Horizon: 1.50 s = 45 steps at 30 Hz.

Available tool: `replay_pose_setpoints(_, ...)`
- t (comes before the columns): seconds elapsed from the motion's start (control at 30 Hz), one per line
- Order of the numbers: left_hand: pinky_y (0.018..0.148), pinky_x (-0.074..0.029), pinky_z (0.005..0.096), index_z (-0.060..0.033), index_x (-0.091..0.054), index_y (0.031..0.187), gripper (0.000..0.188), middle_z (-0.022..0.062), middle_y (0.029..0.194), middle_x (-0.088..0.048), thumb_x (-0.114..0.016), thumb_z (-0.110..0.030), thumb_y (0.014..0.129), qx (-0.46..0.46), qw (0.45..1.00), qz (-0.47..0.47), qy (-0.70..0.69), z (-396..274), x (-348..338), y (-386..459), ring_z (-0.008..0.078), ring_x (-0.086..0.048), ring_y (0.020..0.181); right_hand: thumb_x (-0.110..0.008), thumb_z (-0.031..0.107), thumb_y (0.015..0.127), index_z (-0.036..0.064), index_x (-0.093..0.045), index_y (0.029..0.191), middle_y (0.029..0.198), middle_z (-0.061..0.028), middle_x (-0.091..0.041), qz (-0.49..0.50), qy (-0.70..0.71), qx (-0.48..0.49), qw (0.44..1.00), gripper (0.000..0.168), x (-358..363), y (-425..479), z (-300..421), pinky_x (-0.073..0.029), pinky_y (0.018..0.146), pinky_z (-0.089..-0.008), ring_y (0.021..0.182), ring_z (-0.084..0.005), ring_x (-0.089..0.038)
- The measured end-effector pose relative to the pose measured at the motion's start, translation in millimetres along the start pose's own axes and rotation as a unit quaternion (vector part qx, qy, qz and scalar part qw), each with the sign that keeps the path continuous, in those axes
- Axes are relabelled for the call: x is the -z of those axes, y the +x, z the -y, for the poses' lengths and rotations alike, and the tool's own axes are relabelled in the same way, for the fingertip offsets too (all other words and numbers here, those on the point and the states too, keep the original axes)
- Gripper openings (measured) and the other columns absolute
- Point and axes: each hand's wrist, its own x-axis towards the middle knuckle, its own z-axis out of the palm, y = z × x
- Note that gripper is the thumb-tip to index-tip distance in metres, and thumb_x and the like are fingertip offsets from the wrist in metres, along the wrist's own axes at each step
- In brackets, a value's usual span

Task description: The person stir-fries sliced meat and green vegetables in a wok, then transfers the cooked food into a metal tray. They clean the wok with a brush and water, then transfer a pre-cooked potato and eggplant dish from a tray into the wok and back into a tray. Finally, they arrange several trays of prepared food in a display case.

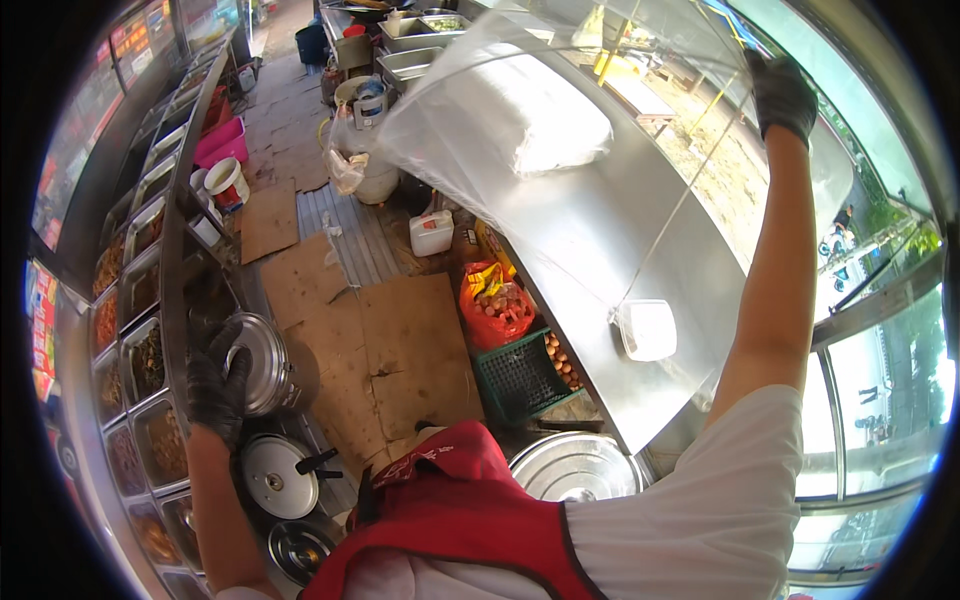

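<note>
My right hand (783, 97), in a black glove, is raised at the upper right by the window side. Its fingers are closed at the edge of a clear plastic sheet (450, 112), where a thin cord (679, 202) slants down toward the steel table (600, 225). At the lower left my left hand (217, 382), also black-gloved, has its fingers apart. It lies by the rim of the food counter (176, 300), beside a lidded steel pot (262, 364); whether it touches the lid is unclear. A white plastic tub (647, 330) sits on the table near the cord's lower end.
Steel food trays (154, 356) line the left side. Pressure cooker (279, 476) and large round lid (577, 466) flank me. Cardboard (412, 352) covers the floor. Red bag (495, 304), green crate (525, 375), white jug (431, 232) and gas cylinder (371, 172) stand along the table.
</note>
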Motion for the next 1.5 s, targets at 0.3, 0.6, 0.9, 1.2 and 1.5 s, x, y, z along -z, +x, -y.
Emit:
replay_pose_setpoints(0.3,0.086,-0.042,0.0339,-0.0067,-0.061,0.100,0.025,0.0131,0.105,-0.051,-0.059,-0.006,0.075,0.136,0.987,0.040,0.077,37,-18,-12,0.0279,-0.050,0.100,-0.048,0.055,0.078,0.008,-0.055,0.101,0.101,-0.0197,-0.060,0.093,-0.020,-0.090,0.991,0.053,-145,-6,-94,-0.042,0.083,-0.0430,0.096,-0.0352,-0.056)
replay_pose_setpoints(0.6,0.079,-0.046,0.0350,-0.0063,-0.062,0.097,0.024,0.0143,0.101,-0.051,-0.061,-0.007,0.074,0.158,0.985,0.029,0.068,66,-38,-24,0.0284,-0.053,0.093,-0.051,0.053,0.078,0.007,-0.054,0.110,0.106,-0.0197,-0.058,0.155,-0.001,-0.170,0.973,0.056,-217,-40,-139,-0.042,0.086,-0.0410,0.101,-0.0340,-0.055)
replay_pose_setpoints(0.9,0.077,-0.046,0.0346,-0.0057,-0.060,0.100,0.024,0.0142,0.102,-0.052,-0.059,-0.008,0.076,0.173,0.980,0.065,0.071,36,-46,-9,0.0272,-0.054,0.093,-0.061,0.060,0.065,0.010,-0.030,0.132,0.116,-0.0217,-0.053,0.119,-0.006,-0.156,0.981,0.089,-167,-50,-81,-0.043,0.084,-0.0441,0.103,-0.0358,-0.054)
replay_pose_setpoints(1.2,0.082,-0.043,0.0349,-0.0052,-0.060,0.101,0.023,0.0155,0.104,-0.053,-0.056,-0.009,0.078,0.181,0.981,0.060,0.040,52,-61,-19,0.0304,-0.054,0.095,-0.058,0.063,0.065,0.015,-0.037,0.131,0.120,-0.0162,-0.052,0.181,-0.038,-0.093,0.978,0.085,-176,-68,-62,-0.040,0.088,-0.0428,0.108,-0.0328,-0.051)
replay_pose_setpoints(1.5,0.083,-0.043,0.0347,-0.0053,-0.058,0.105,0.025,0.0148,0.103,-0.054,-0.055,-0.010,0.080,0.210,0.975,0.075,0.007,33,-44,-13,0.0302,-0.054,0.096,-0.058,0.064,0.065,0.015,-0.037,0.130,0.121,-0.0157,-0.051,0.195,-0.047,-0.060,0.978,0.085,-173,-79,-52,-0.041,0.088,-0.0432,0.109,-0.0328,-0.050)
